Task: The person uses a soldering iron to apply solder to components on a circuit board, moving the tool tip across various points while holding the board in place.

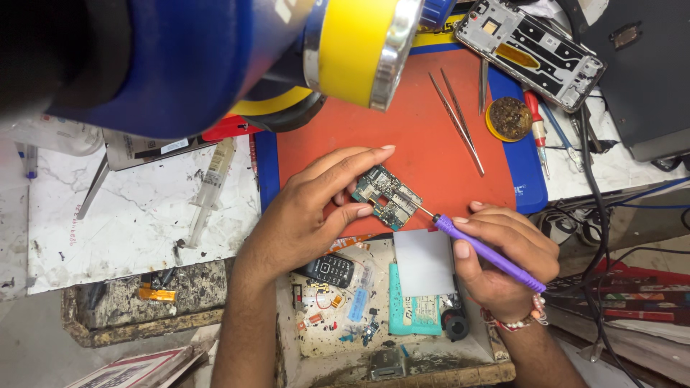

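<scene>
The single head camera looked steeply down, close over the worktop's (144, 215) near edge, its top-left corner blocked

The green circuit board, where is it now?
In the head view, the green circuit board lies mid-frame on the orange mat, held by the left hand.

Tweezers (457, 121), syringe (208, 192), phone frame (530, 52)
</scene>
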